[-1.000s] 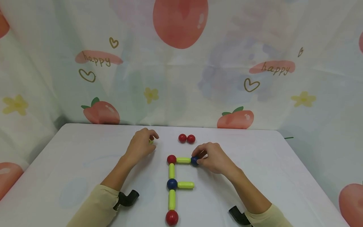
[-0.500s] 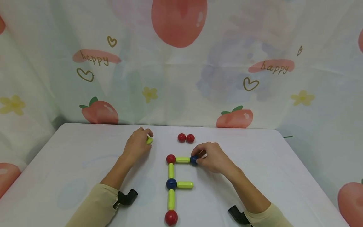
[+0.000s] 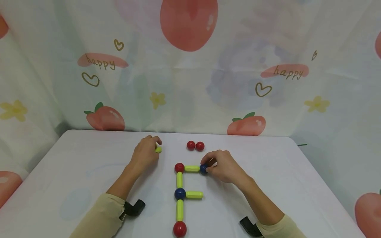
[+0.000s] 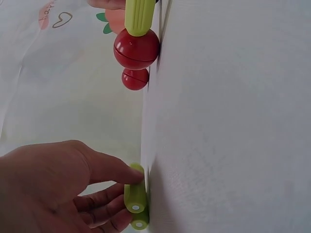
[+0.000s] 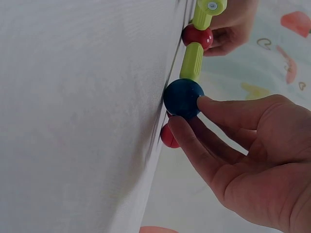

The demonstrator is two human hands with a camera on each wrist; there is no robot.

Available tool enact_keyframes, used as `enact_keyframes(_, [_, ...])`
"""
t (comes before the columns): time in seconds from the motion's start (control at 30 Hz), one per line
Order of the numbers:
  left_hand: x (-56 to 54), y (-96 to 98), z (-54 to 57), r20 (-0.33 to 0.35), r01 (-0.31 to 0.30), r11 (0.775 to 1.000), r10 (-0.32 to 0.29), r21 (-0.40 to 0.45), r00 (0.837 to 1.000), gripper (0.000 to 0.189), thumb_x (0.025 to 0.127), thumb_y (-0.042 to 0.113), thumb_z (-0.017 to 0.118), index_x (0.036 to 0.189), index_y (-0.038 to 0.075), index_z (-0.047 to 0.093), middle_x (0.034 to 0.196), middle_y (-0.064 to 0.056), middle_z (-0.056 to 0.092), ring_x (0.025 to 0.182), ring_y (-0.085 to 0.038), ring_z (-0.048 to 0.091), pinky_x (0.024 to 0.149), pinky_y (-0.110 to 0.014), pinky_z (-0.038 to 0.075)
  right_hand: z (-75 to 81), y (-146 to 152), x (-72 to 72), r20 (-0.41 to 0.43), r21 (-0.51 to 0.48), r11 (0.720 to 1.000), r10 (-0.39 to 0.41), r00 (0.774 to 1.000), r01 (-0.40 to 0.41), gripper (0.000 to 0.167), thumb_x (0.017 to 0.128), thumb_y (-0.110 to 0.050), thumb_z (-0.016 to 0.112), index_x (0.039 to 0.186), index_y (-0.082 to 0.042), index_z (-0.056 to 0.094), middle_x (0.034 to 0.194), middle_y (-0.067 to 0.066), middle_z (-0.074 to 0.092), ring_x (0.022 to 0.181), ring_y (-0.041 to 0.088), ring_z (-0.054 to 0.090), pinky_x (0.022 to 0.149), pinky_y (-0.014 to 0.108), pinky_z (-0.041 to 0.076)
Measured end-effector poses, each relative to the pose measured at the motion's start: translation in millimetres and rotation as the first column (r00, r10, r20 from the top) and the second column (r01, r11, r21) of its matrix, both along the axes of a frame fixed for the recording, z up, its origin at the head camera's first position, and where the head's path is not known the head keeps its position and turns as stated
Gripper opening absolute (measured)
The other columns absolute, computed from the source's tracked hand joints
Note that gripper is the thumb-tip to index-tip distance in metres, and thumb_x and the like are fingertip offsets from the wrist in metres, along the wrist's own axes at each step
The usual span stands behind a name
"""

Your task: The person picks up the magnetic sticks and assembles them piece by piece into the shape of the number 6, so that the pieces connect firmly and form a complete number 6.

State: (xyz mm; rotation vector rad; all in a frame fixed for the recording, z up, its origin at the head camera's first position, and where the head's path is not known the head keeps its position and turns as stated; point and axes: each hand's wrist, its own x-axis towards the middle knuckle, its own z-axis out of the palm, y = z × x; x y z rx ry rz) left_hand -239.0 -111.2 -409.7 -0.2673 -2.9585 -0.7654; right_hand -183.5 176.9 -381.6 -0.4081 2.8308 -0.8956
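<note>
My left hand (image 3: 146, 150) is over the far left-middle of the table. In the left wrist view its thumb and fingers pinch a yellow-green magnetic rod (image 4: 135, 194), with a second rod (image 4: 139, 222) right against it, partly hidden. My right hand (image 3: 224, 165) pinches a blue ball (image 3: 203, 169) between thumb and fingers. That ball touches the end of a horizontal rod (image 3: 191, 169), which joins a red corner ball (image 3: 179, 167). Below the corner, a rod leads to another blue ball (image 3: 180, 193) with a side rod (image 3: 194, 195); a further rod runs down to a red ball (image 3: 180, 228).
Two loose red balls (image 3: 195, 145) sit side by side beyond the built shape, between the hands. A white cloth covers the table (image 3: 268, 155), and a printed curtain (image 3: 184, 82) hangs behind its far edge. Black wrist camera mounts (image 3: 134, 208) stick out near both sleeves.
Over the last second my left hand has shifted slightly left, away from the built shape, with the rods. The right hand keeps its hold on the blue ball.
</note>
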Motion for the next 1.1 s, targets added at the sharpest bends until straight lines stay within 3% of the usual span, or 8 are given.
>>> enact_keyframes(0.3, [5.9,2.3,8.1,0.036,0.028,0.999,-0.027,-0.038,0.999,0.030,0.085,0.000,0.075,0.115,0.003,0.075,0.097,-0.012,0.067,0.088,-0.025,0.062,0.081,-0.040,0.056,0.2,0,-0.1,0.007,-0.002,1.000,-0.005,1.000,0.005,0.021,0.088,0.002,0.076,0.103,-0.013,0.079,0.096,-0.001,0.075,0.092,0.015,0.069,0.083,0.036,0.059])
enact_keyframes(0.63, [13.8,4.7,21.5,0.101,0.081,0.996,-0.078,-0.032,0.992,0.016,0.085,0.003,0.077,0.100,0.006,0.079,0.090,-0.007,0.065,0.084,-0.022,0.059,0.075,-0.036,0.055,-0.4,0,-0.7,0.006,0.003,1.000,-0.005,1.000,0.005,0.021,0.089,0.002,0.075,0.103,-0.014,0.079,0.097,-0.001,0.075,0.093,0.016,0.069,0.085,0.037,0.059])
enact_keyframes(0.83, [19.6,7.4,31.2,0.170,0.126,0.990,-0.114,-0.060,0.979,0.017,0.086,0.003,0.076,0.101,0.010,0.079,0.095,-0.006,0.067,0.089,-0.022,0.059,0.080,-0.038,0.056,-0.2,1,-0.9,0.001,0.004,1.000,0.001,1.000,-0.001,0.021,0.089,0.002,0.075,0.103,-0.013,0.079,0.097,0.000,0.075,0.093,0.017,0.070,0.084,0.037,0.059])
enact_keyframes(1.1, [29.4,11.6,45.5,0.233,0.241,0.970,-0.227,-0.031,0.946,0.020,0.084,-0.001,0.076,0.100,0.010,0.079,0.089,-0.002,0.069,0.083,-0.019,0.060,0.077,-0.033,0.057,-0.8,0,-1.1,0.000,0.007,1.000,0.000,1.000,0.000,0.021,0.089,0.002,0.075,0.103,-0.013,0.079,0.098,-0.001,0.075,0.093,0.016,0.070,0.085,0.037,0.059])
